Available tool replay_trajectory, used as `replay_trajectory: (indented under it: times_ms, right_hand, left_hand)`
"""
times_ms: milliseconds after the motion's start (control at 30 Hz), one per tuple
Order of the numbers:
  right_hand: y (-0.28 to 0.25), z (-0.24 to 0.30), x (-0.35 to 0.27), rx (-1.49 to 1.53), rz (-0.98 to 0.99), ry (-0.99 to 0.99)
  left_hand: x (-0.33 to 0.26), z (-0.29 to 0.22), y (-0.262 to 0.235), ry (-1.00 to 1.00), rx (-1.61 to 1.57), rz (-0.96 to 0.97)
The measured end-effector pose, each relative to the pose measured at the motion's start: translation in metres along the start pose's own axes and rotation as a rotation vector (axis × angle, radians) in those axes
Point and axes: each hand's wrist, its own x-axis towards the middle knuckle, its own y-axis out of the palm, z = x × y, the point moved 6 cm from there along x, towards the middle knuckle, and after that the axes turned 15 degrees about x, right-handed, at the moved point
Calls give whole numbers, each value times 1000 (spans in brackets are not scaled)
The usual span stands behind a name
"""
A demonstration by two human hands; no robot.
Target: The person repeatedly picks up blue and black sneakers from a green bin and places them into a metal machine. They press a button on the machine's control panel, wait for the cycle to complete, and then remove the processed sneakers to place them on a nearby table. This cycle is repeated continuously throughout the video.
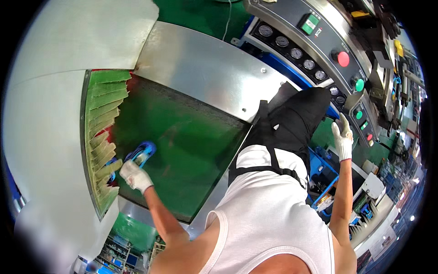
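A blue shoe sole (142, 153) (tilted, glossy) lies on the green belt (191, 150).

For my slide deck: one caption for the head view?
Gloved left hand grips a blue part on the green belt; right hand hangs near the control panel.

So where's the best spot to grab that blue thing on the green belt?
Probably its near end, where the gloved left hand already meets it. The blue piece lies flat on the green belt, pointing away from the hand, so come from the person's side.

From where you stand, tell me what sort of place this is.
Most likely a factory floor. A green conveyor belt runs under a steel machine hood, beside a control panel with gauges and red and green buttons; the left hand wears a work glove.
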Motion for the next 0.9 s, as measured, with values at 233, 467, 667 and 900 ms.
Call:
replay_trajectory:
  times_ms: [233, 467, 667, 900]
  right_hand:
    - [64, 183, -26, 543, 327, -200]
    - [81, 294, -64, 497, 246, -751]
    - [21, 204, -49, 574, -198, -637]
    - [-71, 22, -114, 1359, -213, 274]
  left_hand:
    - [5, -230, -66, 372, -518, 133]
    - [-1, -372, -248, 898, -822, 50]
    - [-68, -528, -360, 1488, -1089, 120]
    - [-176, -676, -532, 2098, -1046, -156]
